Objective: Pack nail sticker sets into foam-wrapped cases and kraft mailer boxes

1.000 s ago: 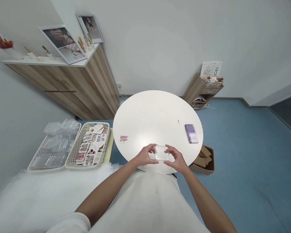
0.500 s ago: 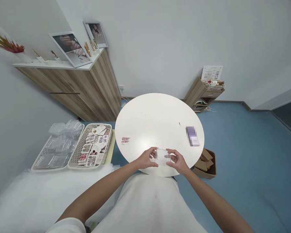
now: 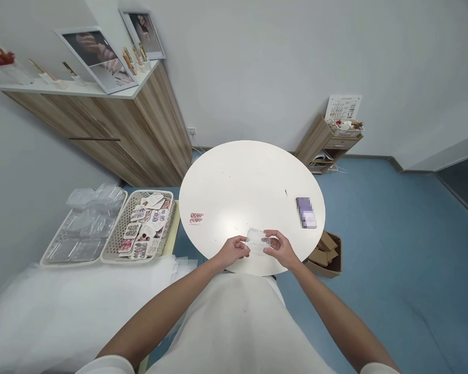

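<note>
Over the near edge of the tabletop, the left hand and right hand pinch a clear plastic case at opposite ends, fingers parted just enough to grip, probably to steady it without covering its middle.

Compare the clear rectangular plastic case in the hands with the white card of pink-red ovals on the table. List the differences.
Look: the clear rectangular plastic case is see-through; the white card bears rows of pink-red ovals.
Pose: the case is held between the left hand and right hand; the card lies on the white rounded table.
Shared: both look roughly rectangular.
</note>
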{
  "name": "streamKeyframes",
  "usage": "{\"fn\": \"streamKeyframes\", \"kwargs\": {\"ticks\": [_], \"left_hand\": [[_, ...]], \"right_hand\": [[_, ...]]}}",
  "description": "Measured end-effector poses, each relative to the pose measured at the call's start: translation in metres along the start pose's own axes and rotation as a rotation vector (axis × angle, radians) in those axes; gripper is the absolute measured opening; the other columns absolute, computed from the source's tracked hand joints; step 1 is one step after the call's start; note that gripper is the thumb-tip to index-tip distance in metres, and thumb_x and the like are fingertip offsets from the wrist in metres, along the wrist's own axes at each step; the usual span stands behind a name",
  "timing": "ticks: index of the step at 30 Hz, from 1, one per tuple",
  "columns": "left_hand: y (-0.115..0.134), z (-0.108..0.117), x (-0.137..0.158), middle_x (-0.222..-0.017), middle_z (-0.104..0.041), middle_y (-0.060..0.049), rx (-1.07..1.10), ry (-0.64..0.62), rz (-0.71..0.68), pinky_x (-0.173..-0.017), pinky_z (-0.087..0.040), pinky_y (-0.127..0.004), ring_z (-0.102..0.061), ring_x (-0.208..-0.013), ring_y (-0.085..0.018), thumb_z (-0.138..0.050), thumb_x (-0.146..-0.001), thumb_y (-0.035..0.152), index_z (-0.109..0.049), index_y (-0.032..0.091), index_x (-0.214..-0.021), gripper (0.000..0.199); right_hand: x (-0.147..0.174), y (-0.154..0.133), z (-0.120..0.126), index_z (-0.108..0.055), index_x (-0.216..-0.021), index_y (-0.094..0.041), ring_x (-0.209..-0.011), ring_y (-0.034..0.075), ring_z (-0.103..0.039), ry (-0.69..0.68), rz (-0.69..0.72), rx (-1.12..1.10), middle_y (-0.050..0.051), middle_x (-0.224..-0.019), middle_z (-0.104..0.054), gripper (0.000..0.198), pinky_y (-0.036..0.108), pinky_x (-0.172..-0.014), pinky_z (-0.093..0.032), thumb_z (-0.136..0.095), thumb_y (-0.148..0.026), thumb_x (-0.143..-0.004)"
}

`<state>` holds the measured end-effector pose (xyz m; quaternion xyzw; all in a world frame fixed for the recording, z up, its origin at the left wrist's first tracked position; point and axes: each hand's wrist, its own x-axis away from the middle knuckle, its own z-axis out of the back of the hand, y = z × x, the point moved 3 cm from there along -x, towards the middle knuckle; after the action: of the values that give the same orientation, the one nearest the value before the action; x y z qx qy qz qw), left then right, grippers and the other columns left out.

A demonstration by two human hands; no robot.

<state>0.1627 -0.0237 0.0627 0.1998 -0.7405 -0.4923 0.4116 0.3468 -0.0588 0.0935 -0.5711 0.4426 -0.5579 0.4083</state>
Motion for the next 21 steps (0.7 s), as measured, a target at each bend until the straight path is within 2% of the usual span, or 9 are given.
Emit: {"fn": "streamKeyframes", "kwargs": {"ticks": [3,5,7,14,18,21], "left_hand": [[-0.011,-0.006,-0.001,-0.067,-0.059,0.000,0.016,0.058,0.012,-0.068,-0.045,-0.029,-0.060,-0.066,-0.013,-0.066,-0.064,0.024,-0.055,0.016,-0.095,0.034],[-0.017,-0.010,-0.001,-0.069,-0.060,0.000,0.026,0.086,0.023,-0.070,-0.046,-0.029,-0.059,-0.066,-0.012,-0.065,-0.063,0.021,-0.056,0.016,-0.093,0.031],[-0.022,-0.014,0.000,-0.071,-0.060,-0.001,0.035,0.123,0.045,-0.070,-0.046,-0.028,-0.058,-0.066,-0.011,-0.065,-0.063,0.019,-0.056,0.015,-0.091,0.030],[-0.027,-0.024,-0.005,-0.078,-0.060,-0.003,0.049,0.202,0.124,-0.067,-0.046,-0.029,-0.059,-0.067,-0.012,-0.066,-0.063,0.024,-0.056,0.015,-0.089,0.029],[-0.034,-0.030,-0.019,-0.080,-0.061,-0.004,0.035,0.237,0.166,-0.066,-0.046,-0.028,-0.059,-0.068,-0.012,-0.065,-0.065,0.026,-0.055,0.015,-0.093,0.031],[-0.043,-0.033,-0.032,-0.078,-0.061,-0.003,0.016,0.270,0.187,-0.067,-0.046,-0.028,-0.059,-0.068,-0.012,-0.063,-0.067,0.027,-0.053,0.016,-0.095,0.032]], "right_hand": [[-0.010,0.006,0.008,-0.056,-0.088,-0.022,-0.082,0.019,-0.060,0.023,-0.065,0.000,0.005,-0.099,-0.058,0.042,0.037,-0.077,-0.044,-0.059,-0.056,-0.063],[-0.019,0.013,0.013,-0.057,-0.088,-0.021,-0.077,0.018,-0.061,0.063,-0.130,0.000,0.005,-0.091,-0.059,0.049,0.035,-0.076,-0.044,-0.042,-0.064,-0.070],[-0.027,0.020,0.015,-0.059,-0.090,-0.021,-0.073,0.017,-0.061,0.084,-0.194,0.008,0.005,-0.090,-0.058,0.055,0.033,-0.073,-0.045,-0.034,-0.067,-0.072],[-0.024,0.044,0.015,-0.053,-0.110,-0.026,-0.072,0.015,-0.060,0.064,-0.285,-0.100,0.005,-0.101,-0.056,0.053,0.031,-0.069,-0.047,-0.040,-0.061,-0.073],[-0.011,0.065,0.024,-0.047,-0.119,-0.025,-0.078,0.016,-0.058,0.178,-0.281,-0.103,0.005,-0.107,-0.056,0.057,0.033,-0.074,-0.046,-0.042,-0.058,-0.073],[-0.005,0.078,0.028,-0.047,-0.119,-0.026,-0.086,0.018,-0.056,0.148,-0.302,-0.060,0.005,-0.109,-0.055,0.055,0.035,-0.079,-0.043,-0.047,-0.055,-0.072]]}}
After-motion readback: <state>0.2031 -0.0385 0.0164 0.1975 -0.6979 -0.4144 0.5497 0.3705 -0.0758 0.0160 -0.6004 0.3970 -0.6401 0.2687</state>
